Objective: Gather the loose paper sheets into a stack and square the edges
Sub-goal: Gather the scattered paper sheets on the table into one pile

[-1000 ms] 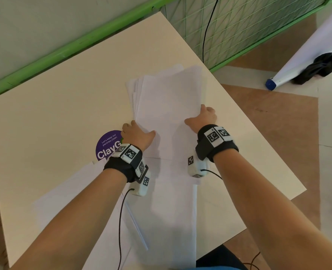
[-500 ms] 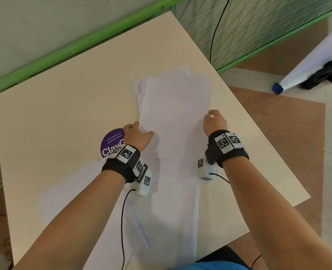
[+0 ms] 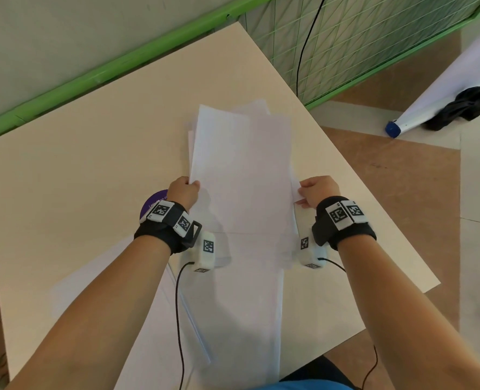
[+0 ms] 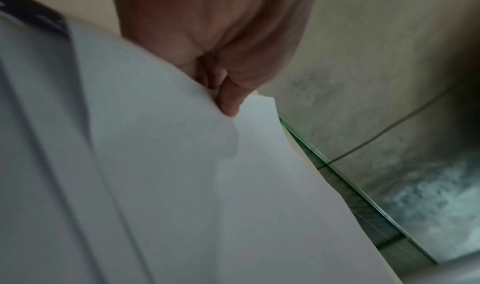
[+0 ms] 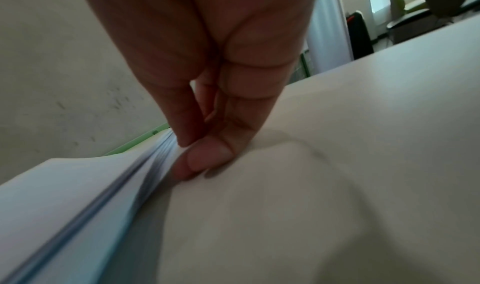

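A loose stack of white paper sheets (image 3: 241,170) lies in the middle of the beige table (image 3: 92,164), its far edges fanned and uneven. My left hand (image 3: 186,187) pinches the stack's left edge; in the left wrist view a fingertip (image 4: 230,105) presses on the sheets (image 4: 182,175). My right hand (image 3: 313,190) grips the right edge; in the right wrist view thumb and fingers (image 5: 200,159) pinch the fanned edges of the sheets (image 5: 103,196) just above the table. More white sheets (image 3: 233,305) lie flat near the table's front edge, under my forearms.
A purple round sticker (image 3: 155,201) sits on the table beside my left wrist. A green rail (image 3: 106,68) and wall run behind the table. The table's right edge (image 3: 373,198) drops to a brown floor, where a white rolled banner (image 3: 430,105) lies.
Both hands have moved apart from resting on the top sheet to its two side edges and now pinch them. The stack's left side has lifted slightly.
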